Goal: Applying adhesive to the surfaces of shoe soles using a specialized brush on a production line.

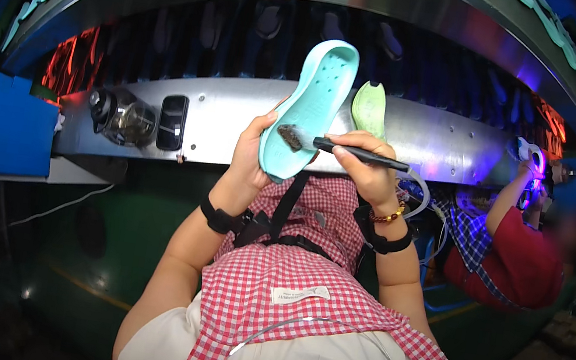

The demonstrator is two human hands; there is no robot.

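My left hand point(253, 146) grips a light turquoise shoe sole point(313, 94) by its left edge near the heel, holding it tilted above the metal bench. It has raised sides and small marks toward the toe end. In my right hand point(369, 175) is a brush point(359, 153) with a black handle and a pale hose running from its back end. The brush's dark bristles point(290, 138) touch the inner face of the sole near the heel. Behind my right hand, a smaller pale green sole point(370, 110) lies on the bench.
A metal bench point(232, 108) runs across in front of me, holding a dark smartphone point(172, 122) and a clear jug point(126, 118) at left. Beyond it, more soles point(268, 22) sit on a dark rack or conveyor. A co-worker in red point(522, 260) works at the right.
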